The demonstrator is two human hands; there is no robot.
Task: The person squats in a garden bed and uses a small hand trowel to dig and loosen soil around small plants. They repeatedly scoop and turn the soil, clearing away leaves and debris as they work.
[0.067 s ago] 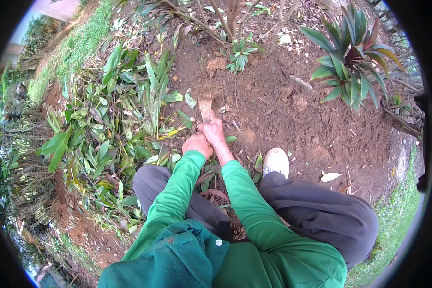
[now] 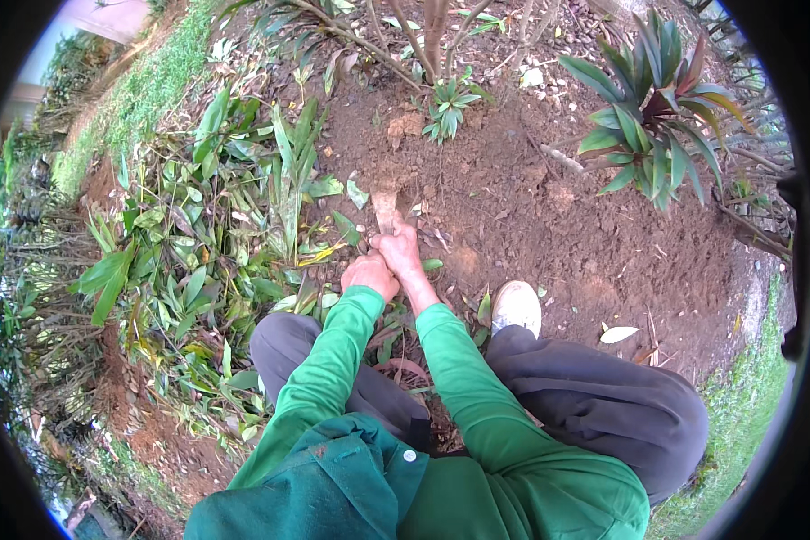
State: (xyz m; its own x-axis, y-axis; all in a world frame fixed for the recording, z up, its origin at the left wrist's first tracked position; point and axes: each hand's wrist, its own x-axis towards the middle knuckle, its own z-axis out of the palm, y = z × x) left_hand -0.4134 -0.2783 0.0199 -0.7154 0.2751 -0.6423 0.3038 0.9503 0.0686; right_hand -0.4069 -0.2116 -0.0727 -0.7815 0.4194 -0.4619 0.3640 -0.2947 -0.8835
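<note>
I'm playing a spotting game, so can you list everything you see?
Hand tool: one, pale muddy blade, against the soil
Soil: one patch, brown, middle
Cut leaves: many, green and yellow, left
Leafy plant: one, green and reddish, upper right
Small plant: one, green, top middle
Stems: several, brown, top middle
Loose leaf: one, pale, right of shoe
Grass: several patches, green, sides
Shoe: one visible, white, centre right
Trousers: one pair, dark grey, below
Shirt: one, green, bottom
Left hand: one, fingers curled, behind right
Right hand: one, fingers gripping tool
</note>
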